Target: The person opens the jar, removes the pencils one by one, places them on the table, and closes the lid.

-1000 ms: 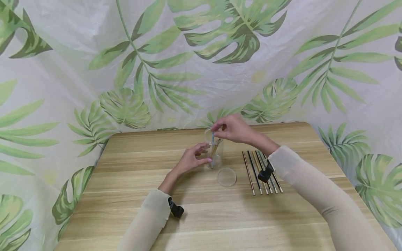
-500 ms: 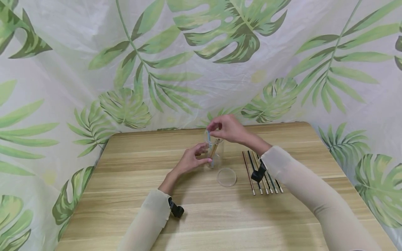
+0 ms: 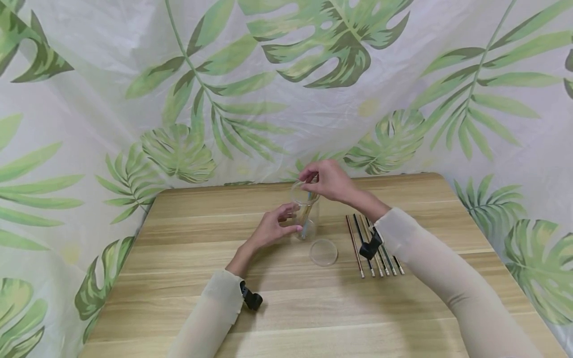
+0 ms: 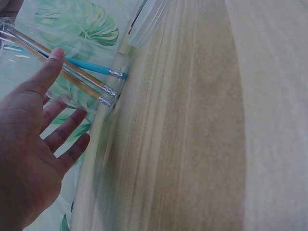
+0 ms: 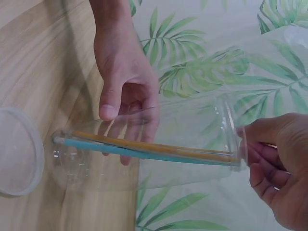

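Observation:
A tall clear plastic jar (image 5: 192, 113) stands near the back of the table. My left hand (image 3: 270, 228) holds its side, thumb in front and fingers behind. Inside lean a blue pencil (image 4: 89, 66) and two orange-yellow pencils (image 4: 79, 82), eraser ends at the bottom. At the jar's mouth, my right hand (image 3: 334, 181) has thumb and fingers together around the pencils' upper ends, which are partly hidden by the hand. A round clear lid (image 3: 324, 252) lies flat just in front of the jar.
Several pencils (image 3: 356, 246) lie side by side to the right of the lid, partly under the right wrist. The wooden table (image 3: 286, 303) ends at the back against a leaf-printed cloth (image 3: 250, 124).
My right hand shifts left with the blue pencil's top, then back right. The blue pencil now leans beside the orange-yellow ones. The left hand stays on the jar.

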`<state>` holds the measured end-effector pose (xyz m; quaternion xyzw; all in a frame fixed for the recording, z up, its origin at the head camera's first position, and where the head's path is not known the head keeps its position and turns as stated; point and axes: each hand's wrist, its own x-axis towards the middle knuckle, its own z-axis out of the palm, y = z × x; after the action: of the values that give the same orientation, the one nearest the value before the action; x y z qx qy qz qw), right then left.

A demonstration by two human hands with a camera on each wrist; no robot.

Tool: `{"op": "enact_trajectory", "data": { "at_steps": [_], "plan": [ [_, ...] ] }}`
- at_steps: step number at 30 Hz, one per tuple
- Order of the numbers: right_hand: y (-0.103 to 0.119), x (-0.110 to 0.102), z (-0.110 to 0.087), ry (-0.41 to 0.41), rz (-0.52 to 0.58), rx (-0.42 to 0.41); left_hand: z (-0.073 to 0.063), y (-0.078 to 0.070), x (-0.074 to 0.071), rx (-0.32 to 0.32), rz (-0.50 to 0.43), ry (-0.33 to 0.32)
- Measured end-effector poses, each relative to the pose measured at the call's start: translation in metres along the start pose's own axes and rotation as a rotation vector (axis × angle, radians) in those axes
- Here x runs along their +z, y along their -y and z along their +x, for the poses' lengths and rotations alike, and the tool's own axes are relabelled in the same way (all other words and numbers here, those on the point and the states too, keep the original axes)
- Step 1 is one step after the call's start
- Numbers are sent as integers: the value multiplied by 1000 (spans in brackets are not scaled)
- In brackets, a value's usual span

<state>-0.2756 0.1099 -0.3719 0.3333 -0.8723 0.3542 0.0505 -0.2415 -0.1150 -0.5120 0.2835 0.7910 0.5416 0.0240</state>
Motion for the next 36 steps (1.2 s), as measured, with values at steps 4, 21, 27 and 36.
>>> {"op": "enact_trajectory", "data": {
  "at_steps": [4,21,27,36],
  "plan": [
    [6,-5,-6,-2,-54,14,-3,-6,1,15,22,-6],
    [8,-14,-22,22,-84,37,-1,23,-1,-28,10,14],
    [-1,-18,-18,7,-88,-7,8,26,-3,-38,43,10],
    [-13,-19,-9,37,-111,-34,22,35,-5,-34,56,-2]
  ]
}}
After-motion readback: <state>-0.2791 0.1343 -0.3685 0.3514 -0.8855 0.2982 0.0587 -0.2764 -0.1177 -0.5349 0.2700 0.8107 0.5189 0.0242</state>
